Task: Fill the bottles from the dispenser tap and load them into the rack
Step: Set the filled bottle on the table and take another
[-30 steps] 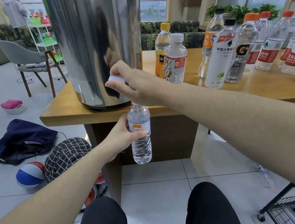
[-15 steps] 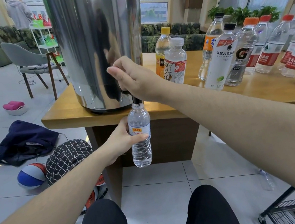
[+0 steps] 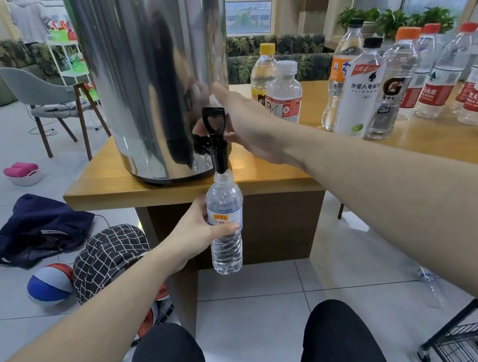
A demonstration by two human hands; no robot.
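My left hand grips a small clear bottle with a yellow-and-red label. Its open neck sits right under the black tap of the tall steel dispenser. Water reaches well up the bottle. My right hand lies just behind the tap's upright lever with fingers stretched toward the dispenser and thumb low beside the spout. A corner of the black wire rack shows on the floor at the bottom right.
Several capped bottles stand along the wooden table to the right of the dispenser. Left on the floor lie a dark bag, a checked bag and a ball. A clear bottle lies near the rack. My knees are below.
My right hand came off the top of the tap and now sits behind it, leaving the lever uncovered. The white cap it held is no longer visible. The bottle stays under the spout.
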